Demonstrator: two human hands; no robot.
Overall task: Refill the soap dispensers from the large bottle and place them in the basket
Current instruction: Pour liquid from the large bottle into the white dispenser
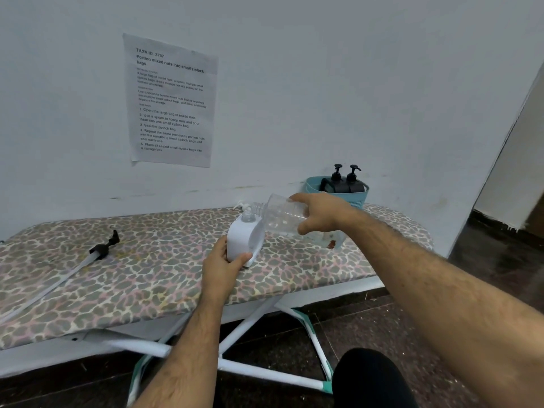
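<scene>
On the leopard-print ironing board [147, 275], we held the large clear bottle [282, 216] tilted in our right hand [321, 214], its neck over the white soap dispenser [245, 240], which our left hand [220, 266] gripped low. Both looked light, smooth, probably slippery; mid-body holds seemed safest. Two black dispensers [344, 179] stood in the teal basket [357, 198].

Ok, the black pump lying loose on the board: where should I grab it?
Grip the black pump head, coming from above with fingers across its collar. It lies flat on the ironing board, its thin clear tube trailing toward the near-left edge, and that tube would likely flex.
</scene>
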